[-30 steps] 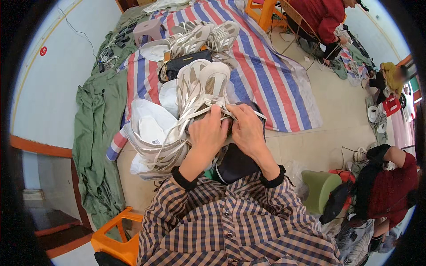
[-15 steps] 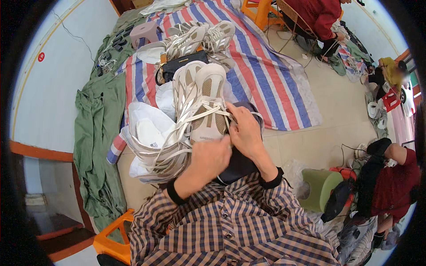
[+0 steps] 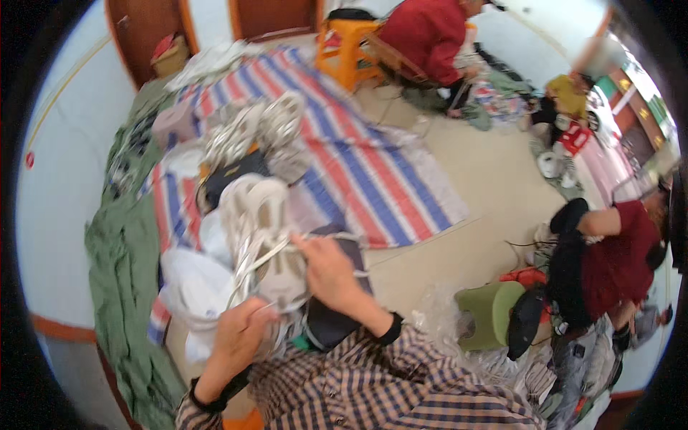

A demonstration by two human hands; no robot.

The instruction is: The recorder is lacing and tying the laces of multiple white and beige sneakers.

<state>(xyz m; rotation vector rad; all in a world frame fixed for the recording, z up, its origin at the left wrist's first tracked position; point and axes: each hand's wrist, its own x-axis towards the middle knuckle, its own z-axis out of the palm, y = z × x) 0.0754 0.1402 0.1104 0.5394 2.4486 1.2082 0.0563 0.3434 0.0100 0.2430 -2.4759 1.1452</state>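
Note:
A beige and white sneaker [image 3: 283,278] with loose cream laces [image 3: 252,266] lies in front of me, alongside other pale sneakers. My right hand [image 3: 331,274] grips its right side, the index finger at the laces. Just below and left of its near end, my left hand [image 3: 240,334] is closed in a pinch. Something thin and pale shows at those fingertips, too blurred to name. White shoe linings or paper [image 3: 193,283] bulge to the left. Beyond the sneaker sit a black pouch [image 3: 236,175] and a heap of more sneakers [image 3: 251,130].
A striped tarp [image 3: 351,175] covers the floor ahead, with green cloth [image 3: 129,287] along its left. At right are a green stool [image 3: 489,314] and a seated person in dark red [image 3: 616,251]. Another person [image 3: 423,36] sits far off near an orange stool [image 3: 347,54].
The view has swung, so the scene sits further left and lower. My left hand has drawn away from the sneaker toward me and to the left. The right hand stays at the sneaker's side.

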